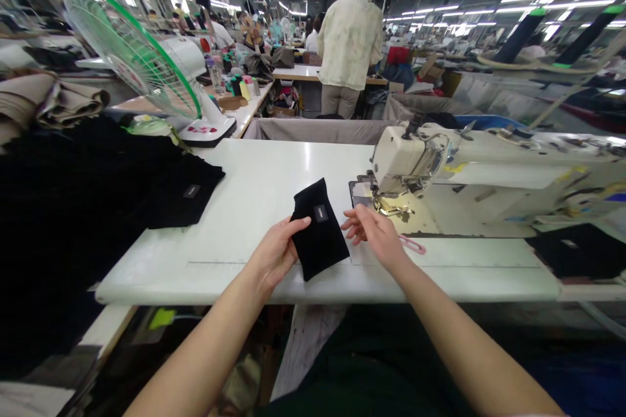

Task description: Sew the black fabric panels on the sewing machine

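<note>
My left hand (281,249) grips a small black fabric piece (319,249) by its left edge, thumb on top and fingers behind. A dark label (320,213) with light lettering sits on the upper part of that piece. Just right of the fabric, my right hand (370,232) hovers with fingers loosely apart, holding nothing that I can see. The sewing machine (405,159) stands beyond my right hand, its presser foot (391,210) over the metal plate. Pink thread snips (412,244) lie on the table by my right wrist, partly hidden by it.
Black fabric pieces are heaped at the left (53,208), one labelled piece (188,199) reaching onto the white table (264,163). Another black piece (581,251) lies at the far right. A green fan (137,52) stands back left. A person (349,39) stands beyond the table, back turned.
</note>
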